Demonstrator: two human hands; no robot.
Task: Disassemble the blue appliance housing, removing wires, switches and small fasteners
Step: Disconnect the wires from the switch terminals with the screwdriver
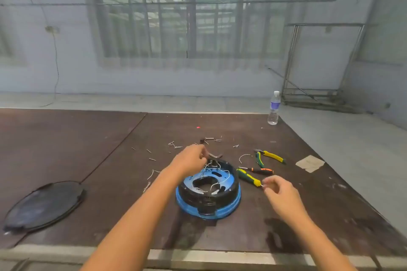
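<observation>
Filling the lower view, the brown table (110, 149) bears the blue housing (229, 202), open side up, with a black inner ring and loose white wires (217, 182) inside. Far left of the housing lies a round black lid (44, 204). The left hand (191, 159) reaches to the housing's far rim, fingers curled round a dark bent part (214, 156). The right hand (279, 191) hovers right of the housing, thumb and forefinger pinching a silvery bit (262, 185); whether that is loose or a tool's tip cannot be told. Far beyond the housing, to the right, stands a bottle (273, 108). Right of the housing lie pliers (269, 157), two screwdrivers (248, 177) and a paper scrap (310, 163). Beyond the housing, screws (176, 145) lie scattered.
</observation>
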